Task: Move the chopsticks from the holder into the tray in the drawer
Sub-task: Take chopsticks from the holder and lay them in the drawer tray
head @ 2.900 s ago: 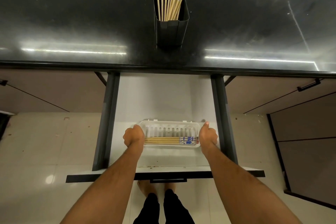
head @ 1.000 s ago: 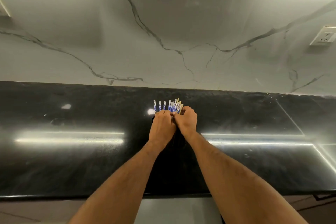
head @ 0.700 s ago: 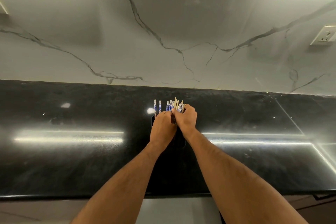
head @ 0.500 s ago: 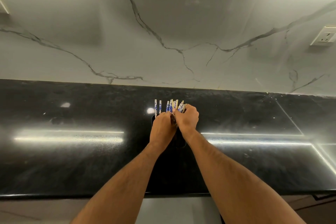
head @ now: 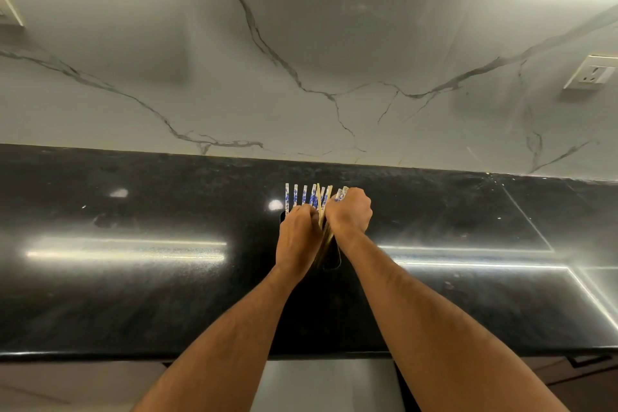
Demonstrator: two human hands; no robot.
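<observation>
Reaching over the counter (head: 133, 278), my left hand (head: 296, 237) and right hand (head: 349, 214) sit close together, each closed around chopsticks (head: 312, 199) standing in the dark holder (head: 331, 256) under them. I should pull straight up, slowly, so none catch or spill.

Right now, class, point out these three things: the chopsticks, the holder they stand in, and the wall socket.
chopsticks (head: 305, 197), head view, on the blue-patterned top ends.
holder (head: 331, 257), head view, on its dark front wall between the wrists.
wall socket (head: 593, 74), head view, on its white faceplate.
</observation>
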